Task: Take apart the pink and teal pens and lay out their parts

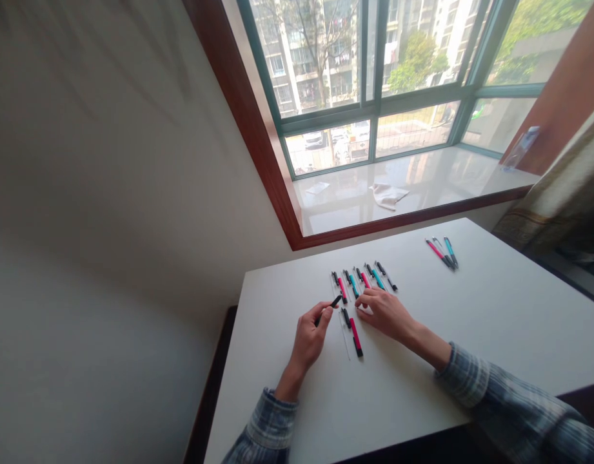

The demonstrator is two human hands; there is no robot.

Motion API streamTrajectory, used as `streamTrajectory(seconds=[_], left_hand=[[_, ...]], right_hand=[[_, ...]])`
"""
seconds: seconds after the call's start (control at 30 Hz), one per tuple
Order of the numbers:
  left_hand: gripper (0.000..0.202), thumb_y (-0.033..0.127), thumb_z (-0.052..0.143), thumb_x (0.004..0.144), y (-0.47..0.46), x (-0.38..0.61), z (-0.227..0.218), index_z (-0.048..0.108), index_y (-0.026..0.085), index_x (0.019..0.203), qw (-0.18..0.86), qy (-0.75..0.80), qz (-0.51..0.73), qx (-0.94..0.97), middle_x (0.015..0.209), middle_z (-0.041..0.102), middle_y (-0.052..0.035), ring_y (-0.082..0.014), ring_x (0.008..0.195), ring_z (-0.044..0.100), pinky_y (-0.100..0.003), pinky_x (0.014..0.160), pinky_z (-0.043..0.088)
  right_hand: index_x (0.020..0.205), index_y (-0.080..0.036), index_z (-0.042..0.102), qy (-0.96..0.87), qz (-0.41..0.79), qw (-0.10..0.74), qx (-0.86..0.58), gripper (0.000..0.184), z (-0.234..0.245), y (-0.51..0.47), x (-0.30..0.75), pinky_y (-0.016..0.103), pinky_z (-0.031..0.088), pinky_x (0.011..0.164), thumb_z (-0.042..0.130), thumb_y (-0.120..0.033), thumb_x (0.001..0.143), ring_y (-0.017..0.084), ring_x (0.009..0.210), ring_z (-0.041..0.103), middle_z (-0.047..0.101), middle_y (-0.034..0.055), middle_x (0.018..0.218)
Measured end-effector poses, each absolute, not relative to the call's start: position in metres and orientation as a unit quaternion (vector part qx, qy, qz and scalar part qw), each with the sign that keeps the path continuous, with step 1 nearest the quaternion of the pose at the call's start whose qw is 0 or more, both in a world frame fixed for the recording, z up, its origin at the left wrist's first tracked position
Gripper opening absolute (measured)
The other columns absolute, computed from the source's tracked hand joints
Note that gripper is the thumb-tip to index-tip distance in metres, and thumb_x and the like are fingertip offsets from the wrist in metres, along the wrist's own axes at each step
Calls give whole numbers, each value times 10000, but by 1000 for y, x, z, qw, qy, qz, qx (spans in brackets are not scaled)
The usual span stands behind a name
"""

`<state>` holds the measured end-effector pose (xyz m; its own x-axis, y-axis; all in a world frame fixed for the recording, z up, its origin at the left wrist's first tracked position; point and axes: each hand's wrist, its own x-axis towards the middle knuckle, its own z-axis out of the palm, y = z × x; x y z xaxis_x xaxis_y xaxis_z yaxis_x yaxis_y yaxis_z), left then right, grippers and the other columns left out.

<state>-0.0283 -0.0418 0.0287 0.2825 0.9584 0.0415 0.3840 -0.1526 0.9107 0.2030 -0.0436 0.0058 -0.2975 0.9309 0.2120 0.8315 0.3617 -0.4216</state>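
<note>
White, smooth and matt, the desk (262, 361) stands below a window bordered by a reddish-brown wooden frame (286, 216), beside a plain grey wall (132, 258). Reference item for all positions: the loose pink barrel (356, 337), a straight glossy tube with a black end, lying on the desk between the hands. Left hand (310, 332): thumb and forefinger closed in a pinch on a slim black pen part (336, 301), remaining fingers curled; position, left of the pink barrel and slightly beyond it. Right hand (381, 310): fingers bent, thumb close to the forefinger, knuckles raised; position, beyond the pink barrel and to its right. Whether its fingertips pinch anything cannot be told. Immediately left of the pink barrel lies a thin, translucent refill (345, 336); a ribbed-looking black grip (346, 318) lies at its far end. Beyond the pink barrel, a row of pen parts (342, 291) shows pink and blue tubes, black pieces and thin pale rods. Far right of the pink barrel, three pens (438, 252) lie grouped. Both sleeves are plaid woven fabric.
</note>
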Motion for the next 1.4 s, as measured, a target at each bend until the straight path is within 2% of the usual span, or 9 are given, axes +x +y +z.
streamTrajectory(seconds=[0.3,0.53,0.63,0.73,0.87,1.03,1.2,1.3,1.4], left_hand=[[463,529,510,992,-43,-27,32,771,166,1111,417,496,335,683,718,549,8,-145,654,421,-244,621,363],[472,543,496,998,-43,-28,34,765,164,1079,419,498,333,682,684,497,20,-144,632,395,-246,604,343],[461,532,492,1004,-44,-27,36,757,161,1068,426,488,333,685,676,492,23,-138,620,385,-242,591,332],[435,515,498,1008,-47,-26,38,747,164,1071,429,469,329,698,685,534,20,-134,614,404,-241,589,334],[391,486,513,1013,-50,-23,40,736,175,1093,412,451,322,723,764,641,1,-140,651,489,-242,638,386],[339,456,552,1005,-50,-20,39,751,190,1072,389,424,306,759,907,747,-42,-187,787,633,-267,755,466],[331,466,585,987,-50,-19,34,765,212,1097,373,414,290,778,1033,784,-82,-243,908,694,-300,833,491],[378,500,546,1000,-50,-19,33,773,209,1078,367,426,271,781,908,772,-62,-210,771,659,-277,755,470],[452,546,482,1016,-51,-20,34,768,197,980,358,444,255,780,693,665,-6,-157,607,538,-246,638,404]], right_hand=[[1010,-199,766,-794,120,222,-553,132,1,-42,205,336,522,821,645,-235,971,236,935,650,714,71,936],[1099,-222,720,-778,131,247,-563,161,8,-50,208,327,521,754,659,-234,951,232,918,663,716,74,1013],[1033,-223,709,-756,167,284,-565,130,15,-53,207,309,489,706,677,-314,946,200,808,649,708,45,931],[890,-206,669,-728,246,329,-549,282,22,-54,203,280,439,637,687,-485,929,163,675,588,666,7,774],[653,-205,483,-682,320,367,-545,519,26,-54,196,257,310,532,623,-626,922,120,554,435,496,-43,590],[564,-207,348,-656,343,403,-539,630,23,-53,188,265,217,515,551,-671,939,105,532,319,328,-60,536],[570,-194,438,-649,355,422,-524,587,20,-53,182,256,241,513,582,-625,941,104,531,346,382,-53,536],[594,-191,507,-643,360,435,-518,538,18,-54,181,252,277,505,602,-590,943,108,531,375,430,-47,539],[679,-188,614,-632,374,450,-508,446,18,-54,183,252,365,529,660,-563,916,124,565,455,558,-22,597]])
